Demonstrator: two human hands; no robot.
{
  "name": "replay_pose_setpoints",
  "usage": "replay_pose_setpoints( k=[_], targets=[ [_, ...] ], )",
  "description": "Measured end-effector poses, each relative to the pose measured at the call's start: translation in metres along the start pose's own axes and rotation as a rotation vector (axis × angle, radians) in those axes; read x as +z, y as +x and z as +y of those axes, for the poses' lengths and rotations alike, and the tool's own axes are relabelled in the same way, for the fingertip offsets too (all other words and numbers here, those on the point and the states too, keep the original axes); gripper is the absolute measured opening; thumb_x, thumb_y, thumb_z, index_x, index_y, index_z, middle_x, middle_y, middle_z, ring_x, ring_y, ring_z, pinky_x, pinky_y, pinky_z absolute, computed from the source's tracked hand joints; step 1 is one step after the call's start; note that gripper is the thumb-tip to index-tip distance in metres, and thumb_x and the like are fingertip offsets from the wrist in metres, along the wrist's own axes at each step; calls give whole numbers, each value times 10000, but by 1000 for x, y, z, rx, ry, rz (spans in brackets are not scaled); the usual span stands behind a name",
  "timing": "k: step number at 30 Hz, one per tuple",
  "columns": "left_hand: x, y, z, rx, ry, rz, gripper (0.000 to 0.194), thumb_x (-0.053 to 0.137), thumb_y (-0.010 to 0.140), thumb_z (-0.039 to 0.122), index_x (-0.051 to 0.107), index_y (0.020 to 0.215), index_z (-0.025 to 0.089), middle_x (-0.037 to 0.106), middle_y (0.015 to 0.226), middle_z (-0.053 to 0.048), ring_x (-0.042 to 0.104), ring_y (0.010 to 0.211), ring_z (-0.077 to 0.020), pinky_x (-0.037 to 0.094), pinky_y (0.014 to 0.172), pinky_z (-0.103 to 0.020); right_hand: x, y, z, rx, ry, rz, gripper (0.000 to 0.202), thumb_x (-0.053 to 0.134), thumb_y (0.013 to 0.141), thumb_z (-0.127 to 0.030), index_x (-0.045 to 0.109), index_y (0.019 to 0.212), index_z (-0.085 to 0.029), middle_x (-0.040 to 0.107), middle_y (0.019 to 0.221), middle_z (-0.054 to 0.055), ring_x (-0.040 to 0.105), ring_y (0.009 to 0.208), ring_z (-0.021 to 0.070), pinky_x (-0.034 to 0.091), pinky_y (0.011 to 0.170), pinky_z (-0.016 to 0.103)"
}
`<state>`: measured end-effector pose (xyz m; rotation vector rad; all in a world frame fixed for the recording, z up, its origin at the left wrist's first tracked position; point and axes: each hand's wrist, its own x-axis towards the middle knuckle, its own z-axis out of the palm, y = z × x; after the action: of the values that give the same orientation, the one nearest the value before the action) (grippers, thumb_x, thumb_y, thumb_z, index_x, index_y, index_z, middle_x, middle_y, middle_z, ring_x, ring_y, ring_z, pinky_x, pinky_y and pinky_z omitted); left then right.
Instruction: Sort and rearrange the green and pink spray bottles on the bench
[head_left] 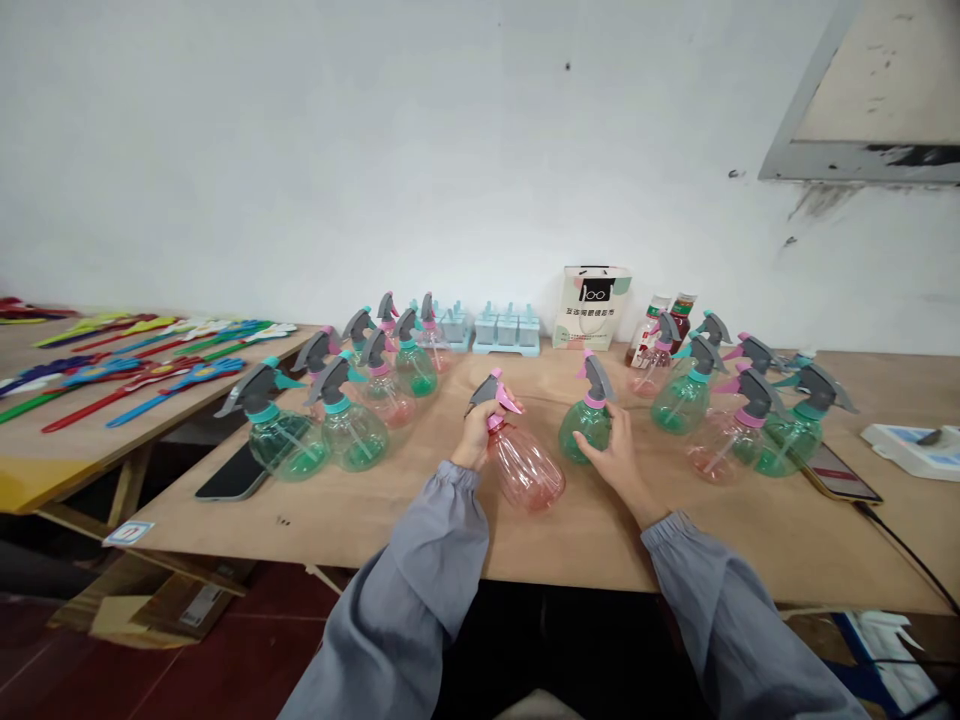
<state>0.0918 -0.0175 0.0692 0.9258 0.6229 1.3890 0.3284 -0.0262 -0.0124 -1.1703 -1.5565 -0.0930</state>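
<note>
My left hand point(478, 433) is closed round the neck of a pink spray bottle point(527, 470) with a pink and grey trigger head. The bottle is tilted, its base toward me and to the right. My right hand point(617, 455) has its thumb and fingers round the side of a green spray bottle point(583, 430), which stands upright under a pink and grey head. Several green and pink spray bottles point(354, 437) stand in a group on the left. Another group of spray bottles point(720, 440) stands on the right.
A phone point(234, 474) lies by the left bottles, and a plugged-in phone point(844, 472) by the right ones. Behind stand light-blue popsicle moulds point(507, 332), a paper bag point(591, 308) and sauce bottles point(646, 328). Colourful flower-topped strips point(150, 375) cover a side table.
</note>
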Motion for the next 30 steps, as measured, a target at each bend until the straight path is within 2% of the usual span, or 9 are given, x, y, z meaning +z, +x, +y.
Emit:
replay_pose_setpoints(
  k=[4, 9, 12, 16, 20, 22, 25, 30],
  targets=[
    [3, -2, 1, -25, -1, -38, 344, 608, 498, 193, 695, 830, 166, 724, 809, -37, 692, 844, -198, 503, 657, -247, 0, 0, -1, 2, -4, 2, 640, 674, 819, -505, 472, 1334, -185, 536, 1188, 139, 543, 1158, 314, 461, 1049, 542],
    [1, -2, 2, 84, -89, 21, 142, 570, 468, 191, 604, 605, 176, 627, 609, 6, 646, 654, -141, 496, 599, -219, -1, 0, 0, -13, -3, -10, 639, 683, 817, -495, 473, 1328, -175, 549, 1200, 145, 546, 1167, 313, 465, 1044, 548],
    [-3, -1, 2, 78, -75, -1, 181, 575, 487, 188, 632, 658, 179, 648, 651, 1, 671, 689, -166, 477, 550, -226, -2, 0, 1, -15, -2, -20, 641, 686, 818, -490, 469, 1335, -178, 549, 1217, 150, 545, 1177, 315, 464, 1048, 553],
    [-1, 0, 0, 126, -78, -52, 336, 583, 503, 163, 685, 823, 181, 712, 791, -19, 713, 853, -213, 538, 710, -281, -2, -1, 0, -20, -5, -7, 632, 686, 821, -482, 471, 1329, -175, 556, 1189, 143, 553, 1164, 313, 466, 1046, 555],
    [-1, -1, -2, 167, -40, -38, 228, 569, 506, 172, 651, 719, 183, 678, 713, -7, 686, 741, -174, 537, 745, -289, -1, 0, 0, -18, -2, -4, 629, 691, 816, -487, 478, 1320, -177, 557, 1188, 142, 555, 1160, 313, 469, 1042, 556],
    [-3, -1, -3, 196, 12, -44, 142, 552, 517, 194, 612, 645, 187, 632, 645, -4, 663, 690, -166, 530, 717, -287, 0, 0, 0, -19, 0, 0, 629, 692, 814, -490, 481, 1316, -174, 559, 1184, 144, 556, 1157, 314, 471, 1038, 556],
    [-9, 1, 1, 281, 142, -36, 119, 549, 547, 218, 608, 649, 198, 629, 654, -11, 660, 721, -183, 537, 742, -307, 0, 0, 0, -26, 4, 5, 628, 689, 815, -492, 483, 1311, -168, 559, 1175, 146, 563, 1144, 314, 478, 1028, 553],
    [-24, 12, 23, 456, 614, 108, 147, 604, 671, 250, 682, 788, 208, 684, 776, -14, 641, 774, -181, 525, 742, -298, 1, 1, 0, -29, 9, 5, 624, 688, 811, -495, 485, 1307, -175, 557, 1172, 144, 570, 1131, 315, 488, 1013, 552]
  ],
)
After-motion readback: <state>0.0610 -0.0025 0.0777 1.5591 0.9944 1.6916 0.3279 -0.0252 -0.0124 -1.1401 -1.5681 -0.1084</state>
